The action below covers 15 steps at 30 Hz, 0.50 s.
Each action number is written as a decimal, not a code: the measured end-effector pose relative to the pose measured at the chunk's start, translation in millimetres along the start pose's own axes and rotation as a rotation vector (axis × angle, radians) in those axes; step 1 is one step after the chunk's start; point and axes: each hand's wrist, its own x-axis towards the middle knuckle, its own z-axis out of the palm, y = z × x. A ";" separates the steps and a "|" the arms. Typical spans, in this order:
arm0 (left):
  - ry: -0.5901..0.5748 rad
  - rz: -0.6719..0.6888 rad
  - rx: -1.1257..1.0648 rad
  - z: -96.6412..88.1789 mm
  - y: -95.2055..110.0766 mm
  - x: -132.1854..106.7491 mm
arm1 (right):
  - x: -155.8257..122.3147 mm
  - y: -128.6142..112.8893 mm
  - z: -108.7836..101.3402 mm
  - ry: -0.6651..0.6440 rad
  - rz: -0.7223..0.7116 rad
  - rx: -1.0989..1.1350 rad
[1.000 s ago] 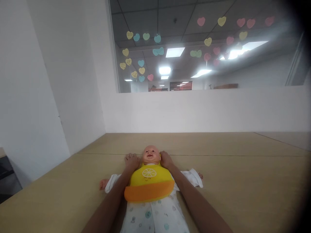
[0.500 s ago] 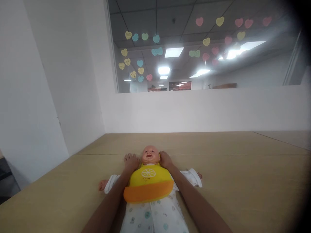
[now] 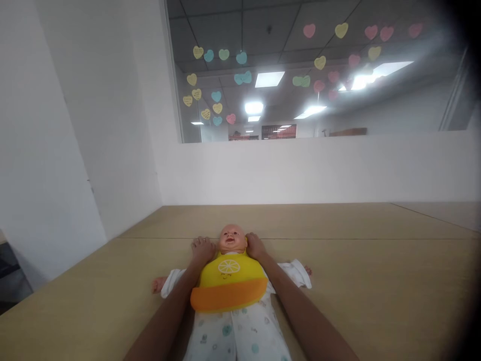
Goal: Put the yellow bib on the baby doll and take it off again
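Observation:
A baby doll lies on its back on the table, head toward the far wall and both arms out sideways. It wears a white patterned outfit and a yellow bib with a citrus-slice print and an orange pocket. Left of the doll's head, my left hand is open, fingers spread, its thumb side near the bib's neck edge. My right hand is closed at the other side of the neck, with the yellow bib strap at its fingers. The doll's head partly hides those fingertips.
The wooden table reaches back to a white wall and has a seam running across it. Above the wall is a window with several heart-shaped sticky notes. A dark object stands past the table's left edge.
Both hands keep their places beside the doll's neck. The whole view has shifted very slightly; the doll and bib look otherwise the same.

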 end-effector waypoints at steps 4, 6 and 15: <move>-0.012 -0.004 -0.010 1.9 -0.2 1.2 | 0.5 0.0 0.8 -0.019 0.011 -0.008; -0.002 -0.007 -0.014 2.4 -0.1 0.9 | 0.6 0.2 1.3 -0.018 0.010 -0.014; -0.011 -0.015 -0.042 1.1 0.6 0.4 | 1.3 0.9 2.4 -0.016 0.013 -0.024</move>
